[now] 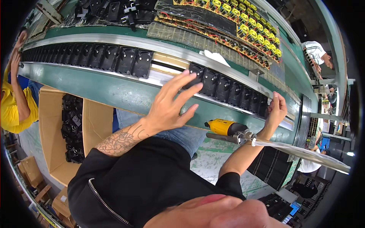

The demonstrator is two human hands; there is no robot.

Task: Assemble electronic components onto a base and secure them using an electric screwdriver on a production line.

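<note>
My two bare hands work a metal track (pixel 163 77) running lengthwise along the green counter (pixel 114 90). My left grip (pixel 167 105) is released, fingers spread over the leftmost of about seven black socket units (pixel 223 89) seated in the track toward the counter's right end; whether the fingertips touch it, I cannot tell. My right grip (pixel 276 110) bends, thumb and fingers close together, at that row's right end; I cannot tell whether it grasps anything. Across one gap, a second row of sockets (pixel 142 64), at least ten, stretches to the counter's left end, the farthest too small to count. One yellow-and-black power tool (pixel 224 127) is near the counter's near edge. Beyond the track, toward the far edge, sit circuit boards (pixel 243 24) with yellow components too crowded to count. One cardboard box (pixel 51 133) of black parts stands off the near edge, left of me. Any markings on the sockets are too small to read.
</note>
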